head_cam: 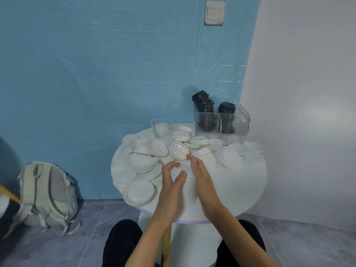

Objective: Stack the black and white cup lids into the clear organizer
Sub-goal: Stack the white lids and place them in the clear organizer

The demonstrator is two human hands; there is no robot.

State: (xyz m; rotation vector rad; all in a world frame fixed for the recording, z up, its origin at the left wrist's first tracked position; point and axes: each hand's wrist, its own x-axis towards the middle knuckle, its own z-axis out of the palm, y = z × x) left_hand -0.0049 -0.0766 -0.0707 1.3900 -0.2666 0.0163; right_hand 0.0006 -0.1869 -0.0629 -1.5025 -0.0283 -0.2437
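Head view shows us a stack of white lids (187, 182) held upright between both hands at the near middle of the round white worktop (240, 182). Our left hand (171, 182) curls round the stack's left side, its fingers (174, 165) bent over the top edge and the thumb pressed on the front. Our right hand (202, 176) lies flat against the stack's right side, fingers straight and close together, their tips reaching the top lid. Behind and to both sides of the stack, loose white lids (159, 149) lie heaped across the worktop, some flat, some tilted on their rims. A small clear tub (161, 121) at the back edge holds a few more white lids. At the back right stands the clear organizer (221, 126), ribbed along its front wall, with two columns of black lids (204, 105) in it: the left column rises high and leans to the left, the right one is shorter and upright. Beyond the worktop is a blue textured wall (96, 64) with a light switch (214, 13). On the grey tiled floor to the left, a pale backpack (48, 193) leans against that wall.
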